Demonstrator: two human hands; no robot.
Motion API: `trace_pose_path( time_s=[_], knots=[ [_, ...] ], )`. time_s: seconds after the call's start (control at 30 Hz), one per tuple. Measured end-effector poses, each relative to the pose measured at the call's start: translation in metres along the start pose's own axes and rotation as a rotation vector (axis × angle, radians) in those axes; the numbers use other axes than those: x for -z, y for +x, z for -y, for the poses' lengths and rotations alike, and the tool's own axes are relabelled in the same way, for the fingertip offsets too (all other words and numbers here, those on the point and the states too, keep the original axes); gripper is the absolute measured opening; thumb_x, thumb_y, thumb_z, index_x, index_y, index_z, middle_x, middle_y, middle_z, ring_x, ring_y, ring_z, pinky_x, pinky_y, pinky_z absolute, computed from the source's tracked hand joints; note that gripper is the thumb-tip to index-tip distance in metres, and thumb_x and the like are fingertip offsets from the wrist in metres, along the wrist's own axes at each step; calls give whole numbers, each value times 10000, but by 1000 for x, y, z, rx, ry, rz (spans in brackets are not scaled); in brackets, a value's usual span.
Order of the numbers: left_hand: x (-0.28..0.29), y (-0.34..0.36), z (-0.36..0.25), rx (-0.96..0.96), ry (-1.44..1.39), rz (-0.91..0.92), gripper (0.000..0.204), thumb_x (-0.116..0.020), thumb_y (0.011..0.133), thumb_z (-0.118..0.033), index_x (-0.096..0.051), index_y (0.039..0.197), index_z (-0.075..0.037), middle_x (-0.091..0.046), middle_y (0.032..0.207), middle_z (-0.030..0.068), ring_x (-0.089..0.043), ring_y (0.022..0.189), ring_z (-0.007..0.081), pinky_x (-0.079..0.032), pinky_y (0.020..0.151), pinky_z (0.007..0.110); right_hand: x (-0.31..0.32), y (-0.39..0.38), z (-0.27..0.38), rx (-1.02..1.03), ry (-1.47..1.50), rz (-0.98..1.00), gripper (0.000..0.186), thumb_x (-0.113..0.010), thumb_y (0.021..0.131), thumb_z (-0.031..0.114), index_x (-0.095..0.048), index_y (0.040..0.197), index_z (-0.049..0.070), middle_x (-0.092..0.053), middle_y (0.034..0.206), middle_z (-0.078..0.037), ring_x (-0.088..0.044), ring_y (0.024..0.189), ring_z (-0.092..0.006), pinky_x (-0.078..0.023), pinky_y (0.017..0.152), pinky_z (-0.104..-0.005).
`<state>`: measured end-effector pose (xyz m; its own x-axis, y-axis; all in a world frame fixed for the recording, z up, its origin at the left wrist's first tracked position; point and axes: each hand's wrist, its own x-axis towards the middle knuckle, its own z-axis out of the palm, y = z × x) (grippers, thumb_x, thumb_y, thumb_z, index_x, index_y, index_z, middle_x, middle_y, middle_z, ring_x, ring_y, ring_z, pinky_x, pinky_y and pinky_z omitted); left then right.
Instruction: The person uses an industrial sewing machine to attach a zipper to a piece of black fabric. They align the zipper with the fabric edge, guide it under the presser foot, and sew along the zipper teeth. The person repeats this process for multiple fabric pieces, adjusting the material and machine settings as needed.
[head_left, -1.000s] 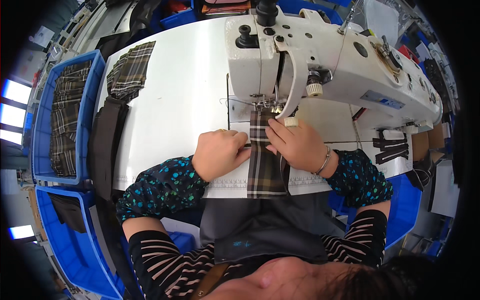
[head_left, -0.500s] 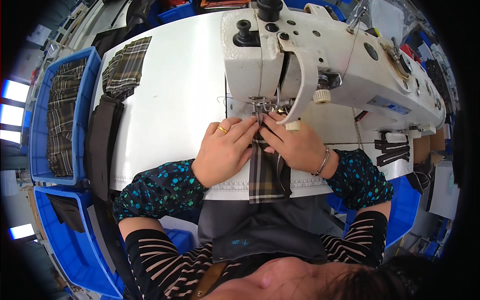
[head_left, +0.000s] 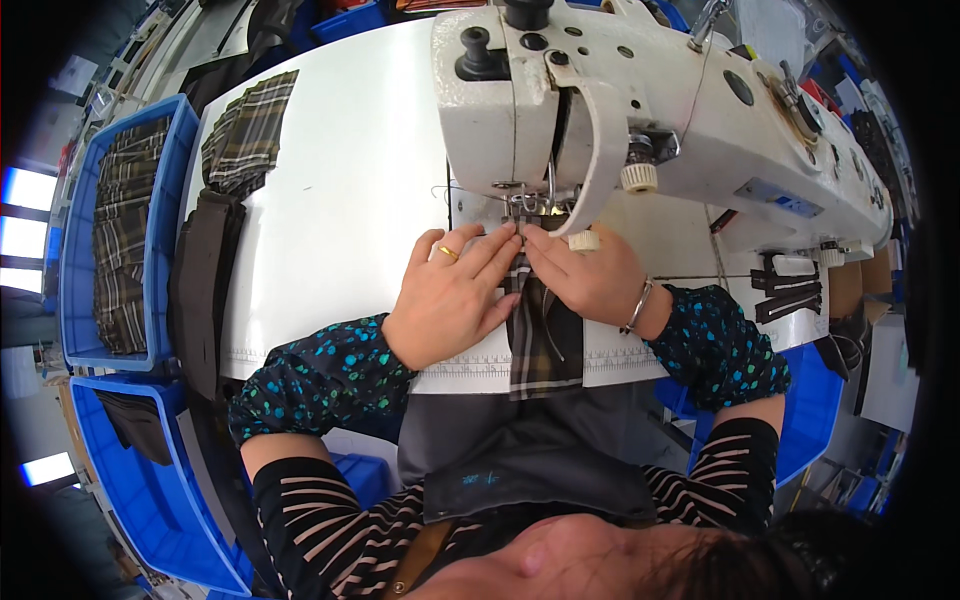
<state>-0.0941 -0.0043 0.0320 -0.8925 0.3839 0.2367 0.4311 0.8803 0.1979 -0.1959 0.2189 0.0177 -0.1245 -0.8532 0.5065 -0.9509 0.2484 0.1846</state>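
So, brown plaid fabric strip (head_left: 530, 345) runs lengthwise from white metal sewing machine (head_left: 490, 130) toward grey apron (head_left: 540, 450); left hand (head_left: 445, 290) straight-fingered, right hand (head_left: 597, 278) grip unclear; both equally close, touching it.

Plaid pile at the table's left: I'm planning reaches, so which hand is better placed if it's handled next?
Likely the left hand: it is nearer the plaid pile, across white tabletop. The right hand sits farther right, and both hands touch the plaid strip.
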Motion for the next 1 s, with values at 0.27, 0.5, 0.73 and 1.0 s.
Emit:
trace_pose_path(
  time_s=[0.27, 0.5, 0.73, 1.0],
  knots=[
    [1, 1, 1, 15, 23, 0, 659, -780, 884, -376, -609, 1446, -79, -617, 1444, 39, -549, 1286, 279, -395, 1105, 490, -4, -1, -11, -44, 104, -2, 170, -678, 854, 173, -724, 1004, 108, -623, 781, 16, -600, 794, -184, -491, 702, -341],
    [-1, 5, 5, -26, 78, -13, 640, -771, 884, -372, -616, 1432, -81, -606, 1475, 42, -537, 1331, 292, -422, 1081, 464, -4, -4, -8, -47, 50, 81, 325, -680, 877, 145, -747, 1187, 74, -609, 754, 3, -587, 754, -177, -480, 727, -344],
    [-1, 13, 21, -26, 58, -36, 596, -747, 893, -375, -656, 1386, -52, -621, 1457, 60, -558, 1277, 285, -426, 1076, 479, -14, -2, -16, -97, 90, -12, 309, -667, 916, 121, -753, 1212, 94, -544, 698, 20, -564, 694, -167, -455, 714, -343],
    [-4, 8, 16, -107, 59, -69, 490, -742, 873, -267, -704, 1317, -63, -657, 1408, 59, -585, 1272, 277, -474, 1045, 457, -9, 1, -13, 28, 106, -23, 250, -669, 864, 158, -738, 1098, 104, -676, 897, -25, -632, 842, -203, -528, 880, -344]
  ],
)
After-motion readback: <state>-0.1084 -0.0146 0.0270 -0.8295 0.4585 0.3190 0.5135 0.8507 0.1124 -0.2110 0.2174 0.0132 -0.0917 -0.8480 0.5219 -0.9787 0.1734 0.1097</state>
